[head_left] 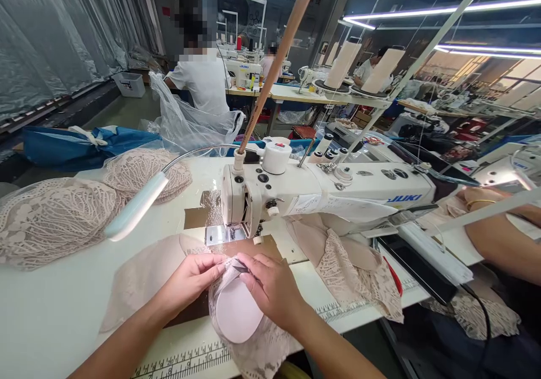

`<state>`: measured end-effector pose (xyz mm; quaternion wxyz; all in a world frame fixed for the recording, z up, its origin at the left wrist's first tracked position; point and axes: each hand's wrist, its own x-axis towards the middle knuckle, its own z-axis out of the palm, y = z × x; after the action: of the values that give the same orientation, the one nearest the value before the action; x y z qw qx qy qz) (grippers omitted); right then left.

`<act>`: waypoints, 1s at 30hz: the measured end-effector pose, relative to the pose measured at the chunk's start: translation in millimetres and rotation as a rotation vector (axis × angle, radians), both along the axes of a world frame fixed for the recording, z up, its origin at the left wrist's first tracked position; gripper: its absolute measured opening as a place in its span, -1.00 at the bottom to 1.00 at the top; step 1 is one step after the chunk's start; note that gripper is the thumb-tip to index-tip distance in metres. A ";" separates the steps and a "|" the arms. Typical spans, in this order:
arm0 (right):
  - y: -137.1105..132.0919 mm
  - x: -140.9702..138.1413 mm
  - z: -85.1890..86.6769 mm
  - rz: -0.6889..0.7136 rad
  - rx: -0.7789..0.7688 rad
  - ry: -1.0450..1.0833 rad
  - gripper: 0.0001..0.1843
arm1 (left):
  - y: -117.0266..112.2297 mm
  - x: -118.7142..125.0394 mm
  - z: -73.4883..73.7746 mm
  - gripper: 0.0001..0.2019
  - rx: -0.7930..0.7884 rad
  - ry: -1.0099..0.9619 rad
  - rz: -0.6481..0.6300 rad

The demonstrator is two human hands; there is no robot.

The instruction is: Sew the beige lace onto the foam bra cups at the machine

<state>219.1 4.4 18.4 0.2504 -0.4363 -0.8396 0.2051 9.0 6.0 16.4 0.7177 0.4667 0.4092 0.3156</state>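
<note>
My left hand (190,280) and my right hand (273,289) are both closed in a pinch on a beige lace bra cup (236,311) with a pale padded inside. The cup lies on the table edge just in front of the needle area (230,233) of a white Juki sewing machine (321,190). My fingers meet at the cup's upper rim, close to the presser foot. Flat beige fabric (143,277) lies under my left hand.
Stacked lace cups (63,215) fill the table's left side. A gooseneck lamp (135,207) reaches over them. More lace pieces (355,272) hang at the right edge. Another person's arm (502,238) rests at far right. A person in white (203,80) sits ahead.
</note>
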 end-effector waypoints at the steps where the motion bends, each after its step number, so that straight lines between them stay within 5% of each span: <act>1: -0.3 -0.3 -0.4 -0.015 0.025 -0.019 -0.64 | -0.1 -0.2 0.4 -0.70 -0.012 -0.026 -0.006; 30: 2.2 -6.0 0.1 0.006 0.270 0.107 -0.70 | -3.3 -1.9 0.7 -0.71 0.012 -0.017 0.045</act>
<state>213.1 6.6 18.6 0.3508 -0.3846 -0.8462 0.1138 7.1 2.6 17.2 0.7109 0.4591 0.4117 0.3381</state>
